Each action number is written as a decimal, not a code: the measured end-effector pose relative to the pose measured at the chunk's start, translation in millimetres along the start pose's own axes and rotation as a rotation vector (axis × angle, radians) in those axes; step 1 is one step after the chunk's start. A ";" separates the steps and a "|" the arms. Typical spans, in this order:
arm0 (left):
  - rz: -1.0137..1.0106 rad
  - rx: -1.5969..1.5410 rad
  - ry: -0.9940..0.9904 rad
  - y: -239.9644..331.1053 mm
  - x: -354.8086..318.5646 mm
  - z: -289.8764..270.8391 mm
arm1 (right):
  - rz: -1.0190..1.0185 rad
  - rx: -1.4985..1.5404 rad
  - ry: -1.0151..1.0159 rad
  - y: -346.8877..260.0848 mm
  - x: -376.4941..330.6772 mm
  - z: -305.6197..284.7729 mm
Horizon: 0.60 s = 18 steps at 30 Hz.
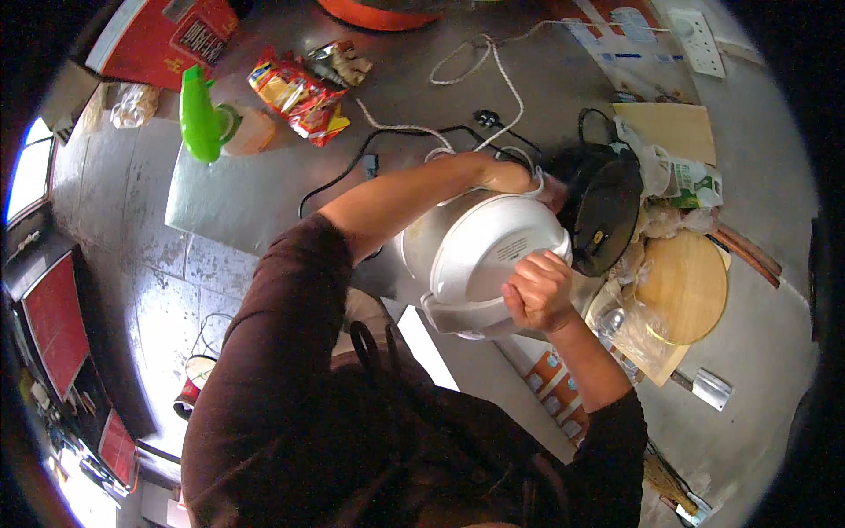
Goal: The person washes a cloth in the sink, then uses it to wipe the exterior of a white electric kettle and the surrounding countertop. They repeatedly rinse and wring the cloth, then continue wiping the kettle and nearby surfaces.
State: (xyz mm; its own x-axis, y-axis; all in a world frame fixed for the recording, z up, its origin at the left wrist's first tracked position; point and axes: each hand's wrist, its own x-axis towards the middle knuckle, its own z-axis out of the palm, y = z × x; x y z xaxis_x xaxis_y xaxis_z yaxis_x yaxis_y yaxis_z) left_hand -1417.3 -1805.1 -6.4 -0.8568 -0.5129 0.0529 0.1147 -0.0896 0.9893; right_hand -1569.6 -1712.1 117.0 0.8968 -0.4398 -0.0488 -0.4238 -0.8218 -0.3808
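A white, round appliance [475,233], which looks like a rice cooker, is tilted in front of me. Its pale round face carries a small printed label. My left hand [512,176] is closed on its far edge beside a white cord [528,151]; the fingertips are hidden behind it. Over the near right part of the white face, my right hand [539,289] is curled into a fist. Whether something thin is inside that fist is hidden. Right beside the appliance stands a black round pan-like item [607,211].
A green-topped spray bottle [202,119], red snack packet [299,97] and ginger [343,63] lie far left. Black cable [352,167] crosses the metal table [220,194]. On the right are a round wooden board [691,286], a cleaver [711,390] and a power strip [698,42].
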 end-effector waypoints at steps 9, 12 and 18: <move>-0.447 0.121 0.052 -78.4 29.2 -15.3 | 0.057 -0.025 0.117 2.7 -7.2 8.7; -0.652 -0.219 0.327 -19.2 -25.9 2.5 | 0.083 -0.024 0.148 1.6 -15.3 10.2; -0.551 -0.246 0.856 -175.4 -75.6 42.8 | 0.066 -0.017 0.218 -8.0 -14.3 1.1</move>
State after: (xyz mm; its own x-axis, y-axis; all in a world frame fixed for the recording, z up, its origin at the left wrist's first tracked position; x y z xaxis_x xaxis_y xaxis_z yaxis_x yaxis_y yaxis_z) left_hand -1394.1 -1714.1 -178.1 -0.1909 -0.7726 -0.6056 -0.0019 -0.6166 0.7872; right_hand -1578.8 -1698.8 119.7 0.8190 -0.5593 0.1285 -0.4843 -0.7938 -0.3679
